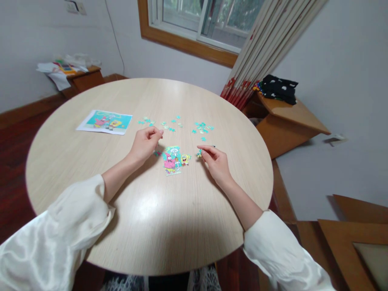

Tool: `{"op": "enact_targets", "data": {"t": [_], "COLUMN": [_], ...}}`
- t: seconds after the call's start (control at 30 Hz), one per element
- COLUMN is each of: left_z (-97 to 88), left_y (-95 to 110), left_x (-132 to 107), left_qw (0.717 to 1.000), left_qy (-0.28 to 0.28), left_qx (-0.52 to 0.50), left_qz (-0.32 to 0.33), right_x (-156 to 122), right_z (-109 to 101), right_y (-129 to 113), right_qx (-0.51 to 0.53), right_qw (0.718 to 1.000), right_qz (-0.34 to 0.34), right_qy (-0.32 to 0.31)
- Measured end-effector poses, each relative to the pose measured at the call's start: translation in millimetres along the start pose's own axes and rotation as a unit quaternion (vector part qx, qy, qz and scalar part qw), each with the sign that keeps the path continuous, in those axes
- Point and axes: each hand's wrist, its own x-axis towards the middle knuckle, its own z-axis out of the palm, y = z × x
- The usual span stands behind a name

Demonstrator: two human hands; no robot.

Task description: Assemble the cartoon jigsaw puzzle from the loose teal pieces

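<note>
Cream satin sleeves [75, 214], a pair, on the near side of a round wood-grain desk [145, 226].

Jigsaw puzzle [171, 161], part-assembled, flat near the desk's middle, between the hands; shows Patrick and Squidward. SpongeBob section [185, 160] at its right edge; whether interlocked, cannot tell.

Right hand [214, 161]: fingers bent, thumb and forefinger at a few small pieces [199, 154]; a grip on one cannot be confirmed.

Left hand [148, 143]: fingers curled inward above the desk, just beyond the puzzle's left side; whether it pinches a piece, cannot tell.

Step in hand, as judged: piece selection for joining. Next move seems to call for matching a piece's colour and outline to an open edge.

Loose turquoise pieces, beyond the hands: right cluster [202, 128], middle scatter [171, 123], left cluster [146, 121].

Reference print [106, 122], far left: same three SpongeBob SquarePants characters. No legible writing or maker's label.

Farther: patterned curtain [257, 52], wood-framed window [209, 20].
</note>
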Motion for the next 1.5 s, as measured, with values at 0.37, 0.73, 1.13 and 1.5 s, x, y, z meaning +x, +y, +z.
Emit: {"op": "enact_targets", "data": {"t": [0.37, 0.73, 1.13, 1.5], "left_z": [0.7, -32.5, -44.8, -48.3], "left_y": [-4, -16, -30, -33], "left_x": [1, 31, 34, 40], "left_qw": [0.999, 0.976, 0.968, 0.969], "left_qy": [0.019, 0.109, 0.040, 0.102], "left_qx": [0.038, 0.187, 0.245, 0.226], "left_qz": [-0.004, 0.031, 0.040, 0.021], "right_x": [1, 18, 28, 28], "right_z": [0, -30, -44, -41], "right_y": [5, 22, 42, 42], "right_qx": [0.020, -0.212, -0.230, -0.200], "right_qw": [1.000, 0.963, 0.965, 0.974], "right_qz": [0.008, -0.115, -0.041, -0.041], "right_qy": [-0.001, 0.123, 0.120, 0.101]}}
